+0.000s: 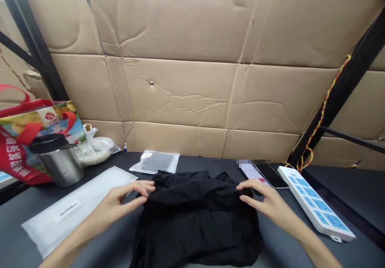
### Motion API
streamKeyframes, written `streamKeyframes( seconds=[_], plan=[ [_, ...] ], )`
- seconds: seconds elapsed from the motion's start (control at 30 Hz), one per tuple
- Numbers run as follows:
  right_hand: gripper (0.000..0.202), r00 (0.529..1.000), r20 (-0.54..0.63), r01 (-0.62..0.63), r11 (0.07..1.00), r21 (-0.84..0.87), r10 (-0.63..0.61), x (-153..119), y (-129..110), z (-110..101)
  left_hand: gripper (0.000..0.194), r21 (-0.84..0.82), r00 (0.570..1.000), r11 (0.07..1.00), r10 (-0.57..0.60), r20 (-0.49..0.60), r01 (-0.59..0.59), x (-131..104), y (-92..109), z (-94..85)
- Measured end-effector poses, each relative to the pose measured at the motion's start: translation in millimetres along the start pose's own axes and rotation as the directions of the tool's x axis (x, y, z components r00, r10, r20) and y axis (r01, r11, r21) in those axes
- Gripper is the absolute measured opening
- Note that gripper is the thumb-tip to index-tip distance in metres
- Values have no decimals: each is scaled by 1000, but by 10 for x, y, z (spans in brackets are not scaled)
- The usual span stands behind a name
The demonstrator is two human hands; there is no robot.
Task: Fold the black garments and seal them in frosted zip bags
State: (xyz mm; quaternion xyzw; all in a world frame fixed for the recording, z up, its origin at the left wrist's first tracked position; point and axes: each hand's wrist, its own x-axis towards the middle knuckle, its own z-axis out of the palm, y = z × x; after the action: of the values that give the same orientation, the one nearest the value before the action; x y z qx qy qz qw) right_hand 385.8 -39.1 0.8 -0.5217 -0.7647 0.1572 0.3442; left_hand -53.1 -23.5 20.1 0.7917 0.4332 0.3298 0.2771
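Observation:
A black cloth garment (198,228), loosely folded and creased, lies on the dark table in front of me. My left hand (123,204) is at its upper left edge, thumb and fingers apart, with the fingertips touching the fabric. At the upper right edge is my right hand (264,199), its thumb and forefinger spread apart against the cloth. No fabric is clearly pinched in either hand. What kind of garment it is cannot be made out.
At left lie a white plastic packet (93,195) with a barcode label, a steel cup (64,163), a red shopping bag (36,155) and a knotted plastic bag (99,149). A smaller packet (159,161), phones (270,175) and a power strip (315,204) lie beyond. Cardboard (180,91) walls the back.

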Motion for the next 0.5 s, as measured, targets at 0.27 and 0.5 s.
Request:
streamKeyframes(
  seconds=[0.27,0.5],
  plan=[
    [18,997,22,72,984,-164,-70,5,-91,127,12,114,906,993,-33,423,-17,-346,373,94],
    [11,972,223,103,991,-91,-80,-169,-265,-23,23,170,876,985,-59,479,-27,-509,442,192]
  ],
)
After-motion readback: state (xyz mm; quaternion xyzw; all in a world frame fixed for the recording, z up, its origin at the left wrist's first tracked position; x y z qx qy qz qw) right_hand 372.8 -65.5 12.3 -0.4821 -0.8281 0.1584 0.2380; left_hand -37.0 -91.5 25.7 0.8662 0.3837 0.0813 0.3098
